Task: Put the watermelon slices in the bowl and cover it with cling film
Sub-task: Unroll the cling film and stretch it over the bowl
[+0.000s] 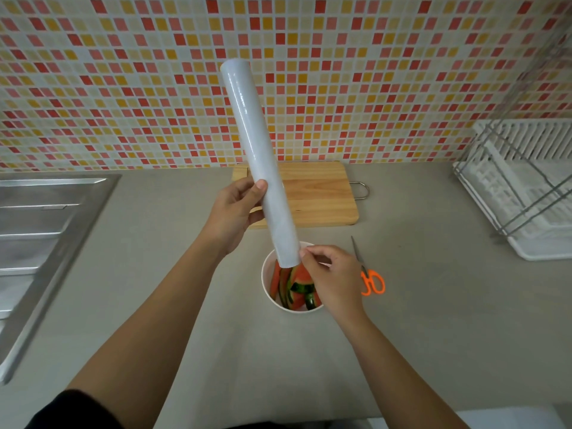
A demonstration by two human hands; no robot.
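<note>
Grey counter [433,320] w/ tiled wall behind: bowl [265,281] already holds watermelon slices [298,281]. Left hand [232,212] grip closed round cling film roll [260,162], light, stiff tube; right hand [332,278] pinches at its lower end, prob. hunting the thin, clingy, tear-prone film edge.

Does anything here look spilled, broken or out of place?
Nothing stands out. The watermelon slices sit inside the bowl, the counter shows no spill, and the scissors lie flat beside the bowl. The left hand holds the cling film roll over it; the right hand picks at its lower end.
</note>
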